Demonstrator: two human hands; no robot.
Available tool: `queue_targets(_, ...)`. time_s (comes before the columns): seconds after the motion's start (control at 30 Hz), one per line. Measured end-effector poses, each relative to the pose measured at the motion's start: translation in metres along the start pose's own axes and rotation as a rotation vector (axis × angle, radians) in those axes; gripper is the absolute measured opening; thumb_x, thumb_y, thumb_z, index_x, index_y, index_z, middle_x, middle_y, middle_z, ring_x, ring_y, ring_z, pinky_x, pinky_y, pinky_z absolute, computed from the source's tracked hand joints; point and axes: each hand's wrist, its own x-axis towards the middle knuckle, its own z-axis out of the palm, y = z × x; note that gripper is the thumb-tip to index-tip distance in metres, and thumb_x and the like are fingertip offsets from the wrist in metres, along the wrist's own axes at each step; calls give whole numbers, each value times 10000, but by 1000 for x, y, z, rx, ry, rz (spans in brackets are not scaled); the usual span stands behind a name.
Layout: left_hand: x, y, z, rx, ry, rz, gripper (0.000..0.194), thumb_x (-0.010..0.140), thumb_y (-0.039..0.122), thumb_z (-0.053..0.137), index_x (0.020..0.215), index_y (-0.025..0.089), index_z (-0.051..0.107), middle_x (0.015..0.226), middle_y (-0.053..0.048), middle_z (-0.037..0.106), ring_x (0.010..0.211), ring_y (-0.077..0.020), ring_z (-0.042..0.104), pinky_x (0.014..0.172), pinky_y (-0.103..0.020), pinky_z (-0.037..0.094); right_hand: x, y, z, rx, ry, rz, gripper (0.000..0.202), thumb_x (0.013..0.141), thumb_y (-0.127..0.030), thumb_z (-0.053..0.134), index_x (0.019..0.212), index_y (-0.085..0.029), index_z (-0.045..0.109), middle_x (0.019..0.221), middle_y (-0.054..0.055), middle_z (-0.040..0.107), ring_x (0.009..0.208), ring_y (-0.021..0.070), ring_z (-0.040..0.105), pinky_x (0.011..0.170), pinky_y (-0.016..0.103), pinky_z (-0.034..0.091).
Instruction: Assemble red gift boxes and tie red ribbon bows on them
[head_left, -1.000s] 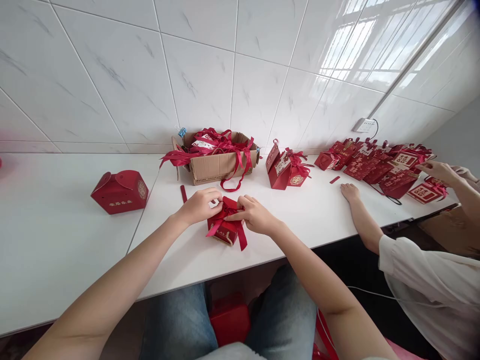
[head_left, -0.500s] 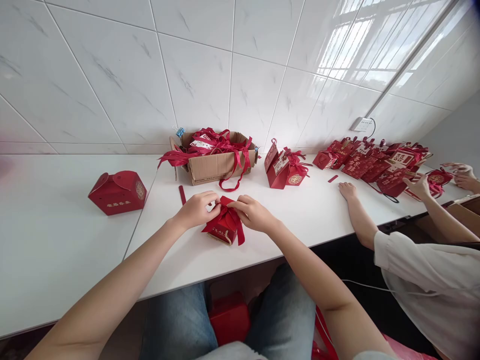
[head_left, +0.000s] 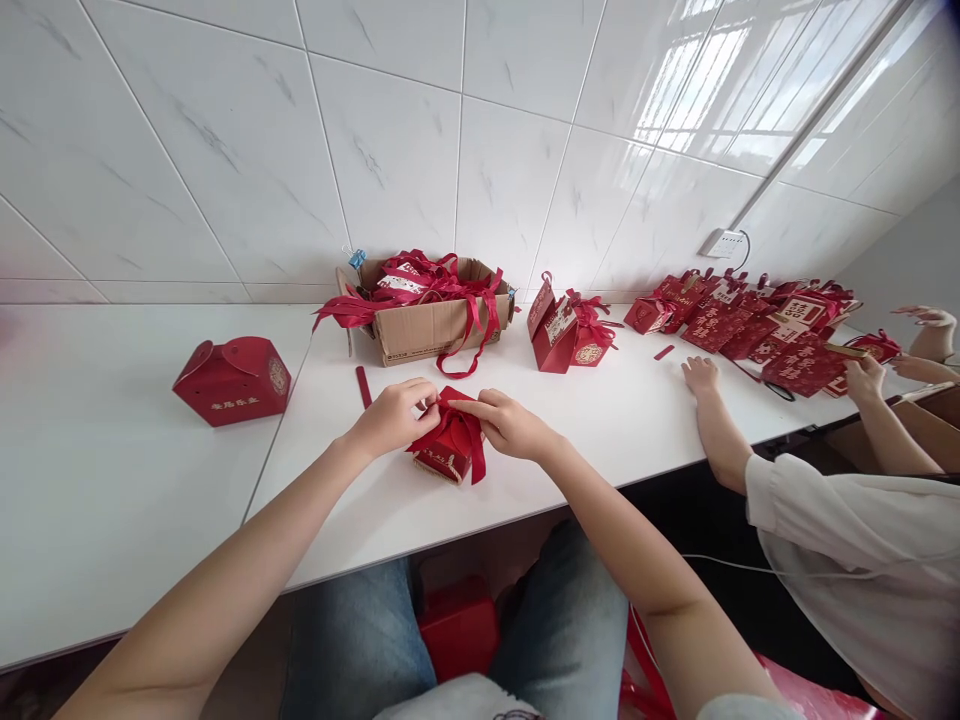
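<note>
Red box (head_left: pixel 441 460) on the bench (head_left: pixel 330 540), between left hand (head_left: pixel 397 418) and right hand (head_left: pixel 517 425).
Lettered side faces the person (head_left: pixel 360 630), long axis unclear; left fingers pinch the ribbon (head_left: pixel 476 455), right fingers' hold cannot be told.

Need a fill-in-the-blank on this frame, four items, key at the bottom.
1. The left hand and right hand are both at the red ____ on the small gift box.
2. The gift box without a bow stands to the person's ____.
3. The heap of ribbons sits in an open box made of ____.
4. The binder clip at that box's left corner is coloured ____.

Missing words: ribbon; left; cardboard; blue.
</note>
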Motion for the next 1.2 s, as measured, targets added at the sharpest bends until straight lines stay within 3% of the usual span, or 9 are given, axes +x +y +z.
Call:
queue_targets(0.17, 3, -3, -5, -108, -21, -79, 81, 785, 247, 536, 755, 189, 583, 770, 3, 647, 707, -134, 575, 691, -257, 479, 1, 1, 1, -89, -74, -32, 449, 937, -123, 317, 1312, -196, 552, 810, 50, 415, 761, 181, 396, 765, 335, 466)
queue_targets(0.4, 5, -3, 0, -309, -5, -162, 143, 767, 249, 566, 898, 194, 552, 835, -11, 634, 772, -146, 610, 672, -259, 501, 4, -1, 2, -120, -111, -37, 443, 952, -156, 335, 1368, -183, 484, 874, 80, 490, 786, 185, 409, 801, 359, 458)
queue_targets(0.5, 7, -5, 1, -276, -24, -159, 107, 774, 249, 549, 832, 184, 612, 859, -32, 669, 792, -161, 625, 695, -277, 510, 4, 0, 2, -133, -127, -30, 446, 929, -114, 361, 1328, -207, 536, 856, 73, 482, 773, 180, 403, 793, 349, 455)
queue_targets(0.7, 10, -6, 5, -149, 46, -123, 117, 775, 233, 532, 772, 180, 636, 807, -34, 700, 743, -167, 641, 673, -276, 523, 5, -2, 3, -153, -167, 8, 436, 910, -105, 415, 1295, -228, 579, 884, 88, 498, 783, 182, 401, 808, 353, 444)
queue_targets(0.9, 10, -7, 2, -97, 28, -100, 151, 795, 229, 508, 803, 193, 655, 833, -31, 708, 758, -168, 650, 646, -259, 534, 5, -4, 2, -132, -183, 22, 439, 918, -113, 403, 1311, -231, 560, 935, 102, 526, 805, 187, 418, 815, 371, 441)
queue_targets(1.2, 6, -24, -4, -81, -20, -14, 220, 826, 246, 474, 899, 205, 678, 944, -36, 712, 870, -177, 656, 730, -274, 551, 4, -1, 2, -104, -161, -1, 459, 893, -82, 429, 1317, -213, 547, 978, 108, 543, 854, 192, 457, 837, 376, 448)
